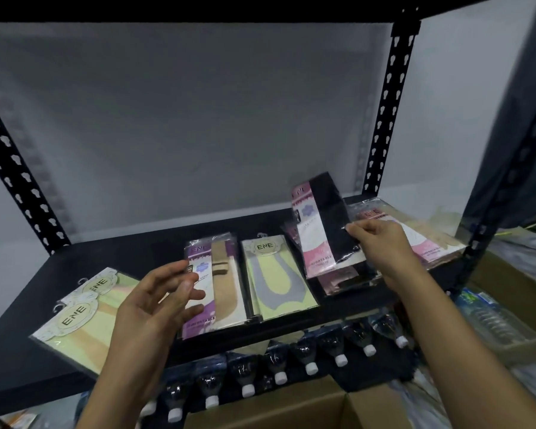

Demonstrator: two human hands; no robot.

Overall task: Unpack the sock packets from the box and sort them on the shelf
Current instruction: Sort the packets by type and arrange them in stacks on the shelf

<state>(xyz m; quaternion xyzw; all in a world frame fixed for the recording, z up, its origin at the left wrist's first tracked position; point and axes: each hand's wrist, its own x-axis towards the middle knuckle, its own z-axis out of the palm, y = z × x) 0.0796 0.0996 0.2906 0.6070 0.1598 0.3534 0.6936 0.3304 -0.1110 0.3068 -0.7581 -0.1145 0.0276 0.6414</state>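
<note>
Over the pink stack (pixel 347 278) at the shelf's (pixel 136 252) right end, right hand (pixel 381 239) pinches a tilted pink-and-black sock packet (pixel 322 224). Left hand (pixel 158 301) by the purple packet (pixel 220 274), fingers loosely spread, gripping nothing.

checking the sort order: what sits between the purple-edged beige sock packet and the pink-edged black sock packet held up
Head view: a pile of clear packets with pale yellow-and-grey socks lies flat on the black shelf.

L hand (pixel 155 301) + R hand (pixel 381 243) bare; forearms (pixel 440 320) bare far as visible.
</note>
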